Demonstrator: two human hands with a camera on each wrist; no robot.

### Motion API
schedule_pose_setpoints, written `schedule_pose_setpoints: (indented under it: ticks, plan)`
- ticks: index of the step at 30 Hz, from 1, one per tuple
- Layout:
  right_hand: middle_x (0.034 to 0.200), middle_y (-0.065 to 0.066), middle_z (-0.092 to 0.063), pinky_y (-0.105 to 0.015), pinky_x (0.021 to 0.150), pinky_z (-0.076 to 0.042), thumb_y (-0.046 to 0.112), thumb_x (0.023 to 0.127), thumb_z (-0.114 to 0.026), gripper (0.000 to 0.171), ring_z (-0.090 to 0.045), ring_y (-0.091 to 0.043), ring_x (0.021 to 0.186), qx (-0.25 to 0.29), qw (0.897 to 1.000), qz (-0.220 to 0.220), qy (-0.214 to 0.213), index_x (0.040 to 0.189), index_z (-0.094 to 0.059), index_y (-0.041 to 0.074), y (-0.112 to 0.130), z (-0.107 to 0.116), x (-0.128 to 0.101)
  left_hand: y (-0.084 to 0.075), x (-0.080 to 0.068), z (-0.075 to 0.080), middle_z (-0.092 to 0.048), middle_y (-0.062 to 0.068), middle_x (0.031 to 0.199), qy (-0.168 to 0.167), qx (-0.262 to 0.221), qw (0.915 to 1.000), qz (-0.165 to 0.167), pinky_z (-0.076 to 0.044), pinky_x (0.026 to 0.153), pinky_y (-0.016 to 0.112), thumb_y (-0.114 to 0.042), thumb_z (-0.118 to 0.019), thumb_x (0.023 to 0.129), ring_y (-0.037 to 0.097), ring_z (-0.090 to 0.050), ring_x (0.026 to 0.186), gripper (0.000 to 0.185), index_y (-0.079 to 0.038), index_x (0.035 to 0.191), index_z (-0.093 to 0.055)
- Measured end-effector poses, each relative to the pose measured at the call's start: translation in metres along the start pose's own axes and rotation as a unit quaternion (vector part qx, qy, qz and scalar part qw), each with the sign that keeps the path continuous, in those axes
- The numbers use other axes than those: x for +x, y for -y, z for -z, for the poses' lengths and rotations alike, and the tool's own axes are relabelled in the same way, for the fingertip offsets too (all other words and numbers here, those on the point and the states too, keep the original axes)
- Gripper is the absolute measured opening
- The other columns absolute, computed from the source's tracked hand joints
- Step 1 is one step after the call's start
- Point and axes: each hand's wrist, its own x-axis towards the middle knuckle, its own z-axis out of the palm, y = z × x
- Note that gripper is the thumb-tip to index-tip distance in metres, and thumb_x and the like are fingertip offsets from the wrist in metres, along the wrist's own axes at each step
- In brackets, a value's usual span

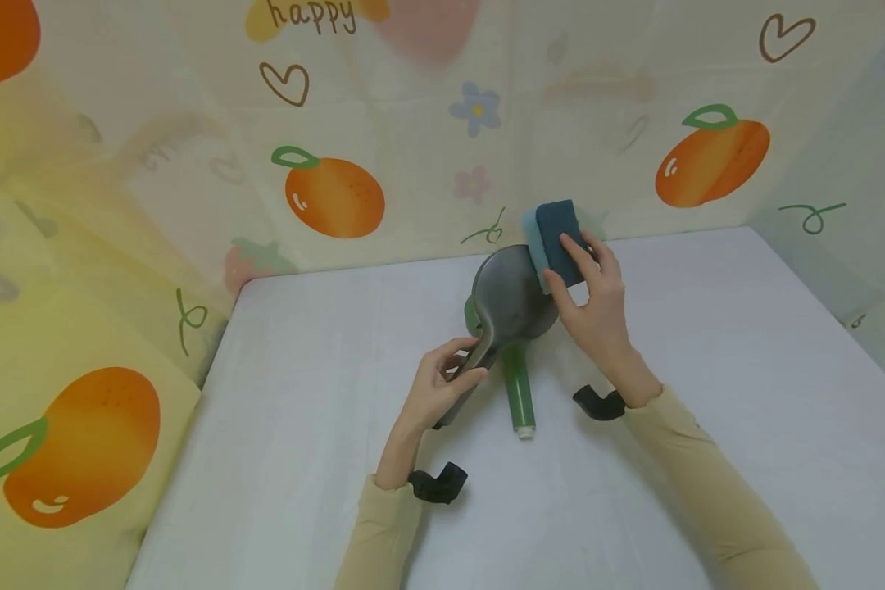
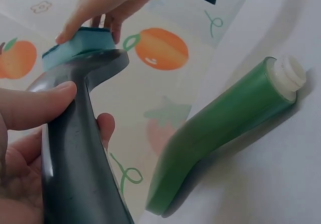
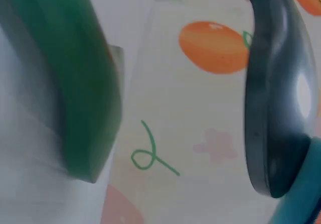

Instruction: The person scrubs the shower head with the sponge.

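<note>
My left hand point(image 1: 437, 389) grips the handle of a dark grey shower head point(image 1: 512, 295), thumb along one side, holding it above the table. Its rounded back faces up in the head view. My right hand point(image 1: 596, 303) pinches a two-tone blue sponge point(image 1: 560, 242) between thumb and fingers. The sponge's light blue side touches the shower head near its far right rim; the right wrist view shows a corner of the sponge point(image 3: 301, 184) against it. Beneath lies a green shower head point(image 1: 518, 389), partly hidden, its white threaded end point(image 2: 288, 74) pointing toward me.
A white-covered table point(image 1: 302, 393) spreads beneath both hands. Behind and at the left hangs a cream curtain point(image 1: 413, 123) printed with oranges, hearts and flowers. Black wrist-worn pieces point(image 1: 439, 483) sit on both forearms.
</note>
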Motion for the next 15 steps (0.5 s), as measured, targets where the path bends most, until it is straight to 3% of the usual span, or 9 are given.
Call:
schedule_pose_setpoints:
  ticks: [2,5,10,12,13,15]
  plan:
    - [0.137,-0.023,-0.039,-0.05,0.093,-0.036,0.03,0.089,-0.062,0.047,-0.036,-0.035,0.124,0.003,1.0,0.023,0.005,0.128,-0.055,0.005,0.002,-0.002,-0.006,0.0,0.0,0.0,-0.058,0.026,0.104,-0.002,-0.002,1.0,-0.004,-0.047,0.067,0.024,0.007,-0.064,0.082,0.014,-0.056,0.08,0.035,0.011,0.116,-0.056]
    - [0.137,-0.026,-0.037,-0.052,0.093,-0.034,0.036,0.09,-0.06,0.048,-0.036,-0.04,0.123,0.011,0.993,0.113,0.035,0.125,-0.057,0.003,0.009,-0.007,-0.019,0.001,0.0,0.0,-0.058,0.025,0.106,-0.013,-0.006,0.9998,-0.011,-0.047,0.066,0.023,0.007,-0.064,0.082,0.014,-0.057,0.081,0.035,0.012,0.115,-0.055]
    - [0.133,-0.032,-0.039,-0.051,0.092,-0.035,0.026,0.088,-0.063,0.04,-0.041,-0.044,0.116,0.019,0.953,0.277,0.124,0.12,-0.06,0.001,0.02,-0.012,-0.038,0.017,0.004,0.001,-0.057,0.025,0.109,-0.021,-0.037,0.9988,-0.025,-0.049,0.07,0.024,0.01,-0.062,0.082,0.016,-0.058,0.087,0.036,0.012,0.117,-0.054]
    - [0.132,-0.032,-0.04,-0.05,0.093,-0.036,0.024,0.087,-0.063,0.039,-0.042,-0.043,0.115,0.02,0.944,0.3,0.139,0.118,-0.061,0.002,0.021,-0.011,-0.039,0.025,0.006,0.001,-0.057,0.024,0.11,-0.015,-0.059,0.9977,-0.031,-0.05,0.072,0.025,0.011,-0.061,0.083,0.015,-0.059,0.089,0.036,0.012,0.118,-0.054]
    - [0.132,-0.032,-0.041,-0.05,0.093,-0.036,0.024,0.087,-0.064,0.038,-0.043,-0.043,0.115,0.021,0.944,0.299,0.135,0.118,-0.062,0.002,0.019,-0.011,-0.039,0.029,0.008,0.001,-0.057,0.023,0.11,-0.012,-0.068,0.9971,-0.033,-0.05,0.073,0.026,0.011,-0.061,0.083,0.015,-0.059,0.089,0.036,0.012,0.118,-0.054]
    - [0.131,-0.031,-0.041,-0.048,0.094,-0.036,0.026,0.087,-0.064,0.039,-0.042,-0.042,0.116,0.026,0.956,0.271,0.111,0.117,-0.062,0.002,0.015,-0.009,-0.034,0.032,0.008,0.0,-0.057,0.02,0.109,-0.008,-0.08,0.9962,-0.033,-0.05,0.072,0.026,0.011,-0.06,0.083,0.015,-0.059,0.088,0.036,0.011,0.118,-0.053]
